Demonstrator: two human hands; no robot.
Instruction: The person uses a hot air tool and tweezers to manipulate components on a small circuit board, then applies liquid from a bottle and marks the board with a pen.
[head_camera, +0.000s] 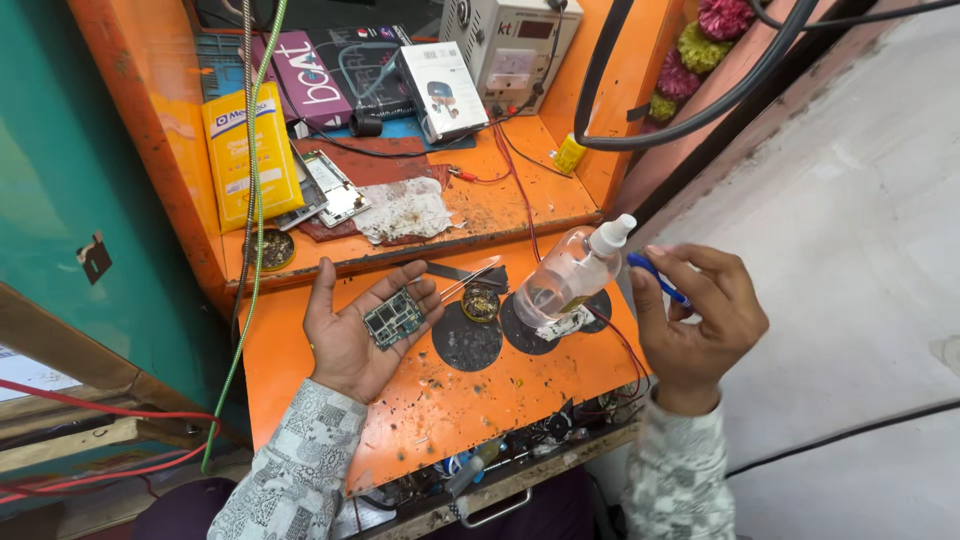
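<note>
- The left hand (355, 325) lies palm up and open above the orange desk (450, 400), with a small green circuit board (393, 319) resting flat across its fingers; nothing is clamped.
- The right hand (695, 320) is curled, its fingers pinching a thin blue tool (657, 279) held up over the desk's right edge.
- A clear spray bottle (570, 275) with a white nozzle leans tilted just beside the blue tool, its base near a dark round pad (467, 343).
- Tweezers (470, 281) lie just beyond the left fingertips, next to a small round tin (480, 302).
- On the raised shelf behind sit a yellow packet (250, 155), a stained white cloth (405, 212) and a grey power supply (510, 45).
</note>
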